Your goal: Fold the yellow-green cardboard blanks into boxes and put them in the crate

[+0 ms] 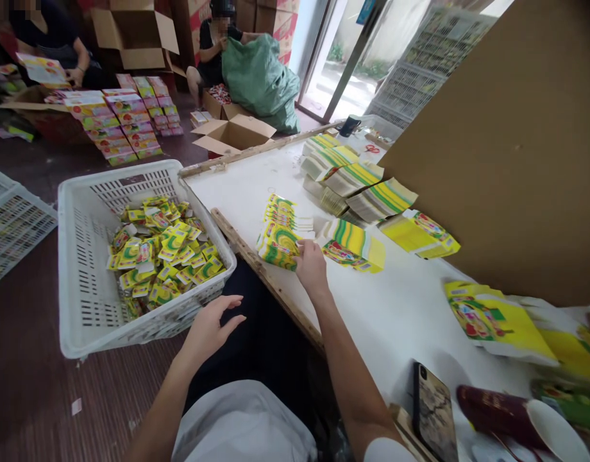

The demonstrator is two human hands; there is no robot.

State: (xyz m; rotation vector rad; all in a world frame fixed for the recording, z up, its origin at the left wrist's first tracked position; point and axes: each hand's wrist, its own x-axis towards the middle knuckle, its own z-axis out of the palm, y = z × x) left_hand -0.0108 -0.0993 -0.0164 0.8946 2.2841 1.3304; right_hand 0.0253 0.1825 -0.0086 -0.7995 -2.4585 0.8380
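My right hand [310, 266] reaches onto the white table [401, 308] and its fingers close on the near end of a stack of yellow-green flat cartons [278, 234]. A folded yellow-green carton [351, 245] lies just right of that hand. My left hand [211, 324] hovers open, fingers spread, just off the near corner of a white plastic crate [81, 269] holding several small yellow-green packets [163, 250]. It holds nothing.
More carton stacks [353, 179] sit further back on the table beside a large upright cardboard sheet [511, 147]. A phone [434, 410] lies near the table's front edge. Two people sit on the floor beyond, among open cardboard boxes [235, 133] and a green sack [259, 80].
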